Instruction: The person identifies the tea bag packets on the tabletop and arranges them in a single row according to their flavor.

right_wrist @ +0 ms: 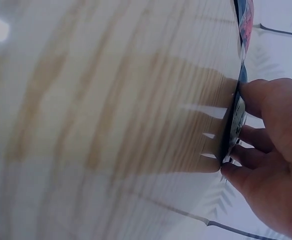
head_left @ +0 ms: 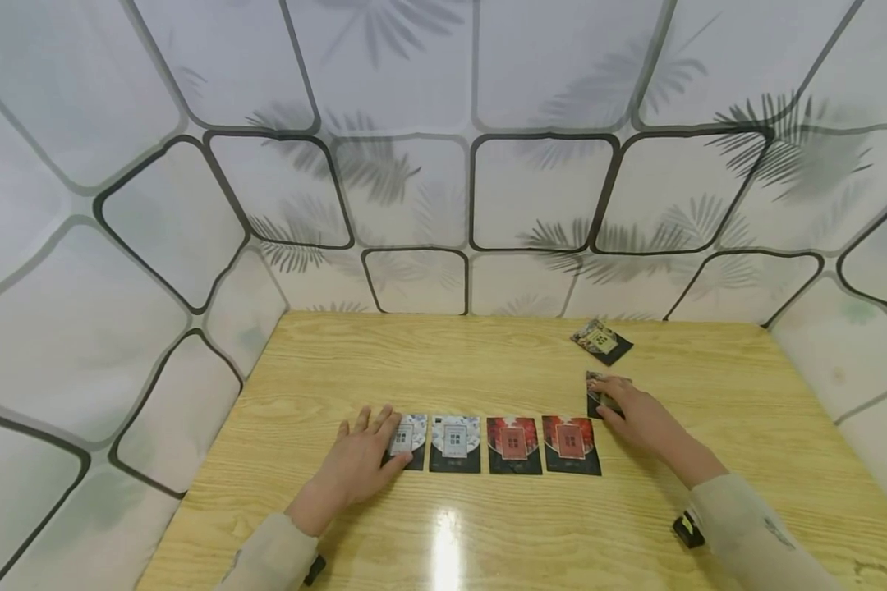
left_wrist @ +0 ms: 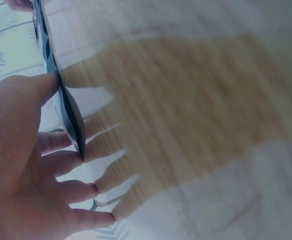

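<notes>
My left hand [head_left: 355, 464] lies with spread fingers over the left side of a white-and-black sachet [head_left: 417, 455] at the left end of a row. In the left wrist view its thumb meets the edge of that sachet [left_wrist: 72, 117]. Farther right, my right hand [head_left: 641, 423] holds a dark patterned sachet [head_left: 594, 404], thumb at the near edge and fingers over the top, hiding much of it. The right wrist view shows this sachet [right_wrist: 232, 120] low over the table, between thumb and fingers.
Between the hands lie a second white-and-black sachet [head_left: 454, 447] and two red-and-black sachets, one on the left [head_left: 513, 447] and one on the right [head_left: 571, 443]. A black-and-gold sachet [head_left: 602, 341] lies askew near the table's [head_left: 429, 353] back edge. Patterned fabric walls [head_left: 414, 189] enclose the table.
</notes>
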`<state>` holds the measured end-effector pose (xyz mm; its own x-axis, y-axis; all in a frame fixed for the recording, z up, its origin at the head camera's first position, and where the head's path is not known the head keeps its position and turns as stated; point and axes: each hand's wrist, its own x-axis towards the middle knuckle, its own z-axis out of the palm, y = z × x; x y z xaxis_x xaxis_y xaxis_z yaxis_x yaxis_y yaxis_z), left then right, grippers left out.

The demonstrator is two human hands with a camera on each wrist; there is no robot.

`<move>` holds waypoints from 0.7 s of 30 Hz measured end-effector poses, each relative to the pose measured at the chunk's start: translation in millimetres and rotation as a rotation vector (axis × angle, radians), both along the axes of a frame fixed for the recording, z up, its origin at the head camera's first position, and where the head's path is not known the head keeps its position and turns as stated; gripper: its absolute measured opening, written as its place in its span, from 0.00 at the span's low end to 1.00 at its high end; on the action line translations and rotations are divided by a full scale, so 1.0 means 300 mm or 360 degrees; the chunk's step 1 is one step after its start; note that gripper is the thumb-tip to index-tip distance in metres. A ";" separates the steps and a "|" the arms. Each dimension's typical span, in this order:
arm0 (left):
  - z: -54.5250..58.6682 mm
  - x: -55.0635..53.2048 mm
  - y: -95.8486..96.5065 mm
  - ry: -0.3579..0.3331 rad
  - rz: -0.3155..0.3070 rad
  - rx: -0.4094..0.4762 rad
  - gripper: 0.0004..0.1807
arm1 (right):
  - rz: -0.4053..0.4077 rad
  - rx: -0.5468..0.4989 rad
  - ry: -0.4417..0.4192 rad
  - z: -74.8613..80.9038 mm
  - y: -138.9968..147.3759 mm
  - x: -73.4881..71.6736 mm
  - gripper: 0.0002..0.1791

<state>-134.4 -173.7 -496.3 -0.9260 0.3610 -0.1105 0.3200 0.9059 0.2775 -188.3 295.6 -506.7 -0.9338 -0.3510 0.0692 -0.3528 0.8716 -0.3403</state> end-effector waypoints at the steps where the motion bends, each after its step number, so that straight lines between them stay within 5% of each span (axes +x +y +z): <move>1: 0.000 0.000 0.000 0.0000 0.0001 -0.0001 0.40 | 0.0001 0.0004 0.0000 -0.001 0.004 0.002 0.24; 21: 0.001 -0.001 -0.001 0.0005 -0.0004 0.0010 0.39 | 0.0044 0.0025 -0.0015 0.020 0.042 0.078 0.26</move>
